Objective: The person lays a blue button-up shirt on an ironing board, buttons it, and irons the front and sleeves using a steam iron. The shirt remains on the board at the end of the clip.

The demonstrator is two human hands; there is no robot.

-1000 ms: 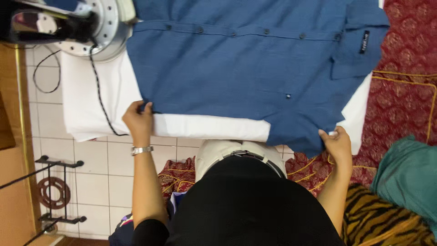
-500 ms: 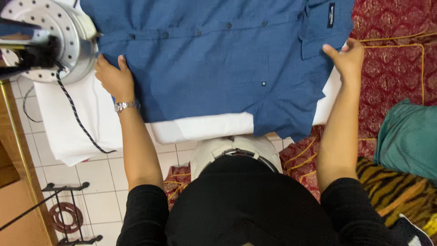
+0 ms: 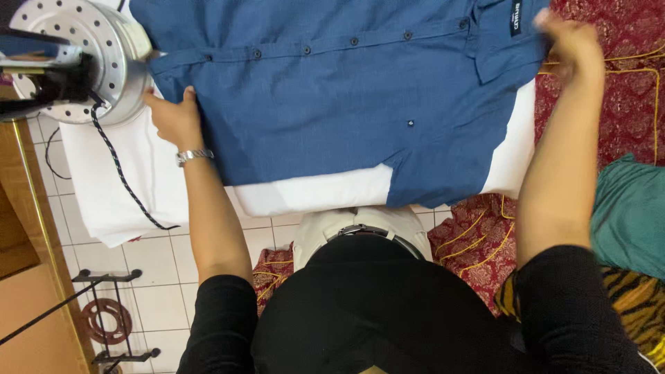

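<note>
On the white counter (image 3: 125, 187), the left hand (image 3: 173, 114) presses flat at nine o'clock of the blue shirt (image 3: 332, 104), the blurred right hand (image 3: 568, 41), grip unclear, at two o'clock.

White padded board (image 3: 125, 187) under blue shirt (image 3: 332, 104) and upended iron (image 3: 83, 59).

We see a matt blue cloth shirt (image 3: 332, 104) on smooth white cloth padding (image 3: 118, 187), beside an iron's (image 3: 76, 59) shiny perforated metal soleplate.

Right hand (image 3: 571, 43) farther up shirt (image 3: 332, 104)
</note>
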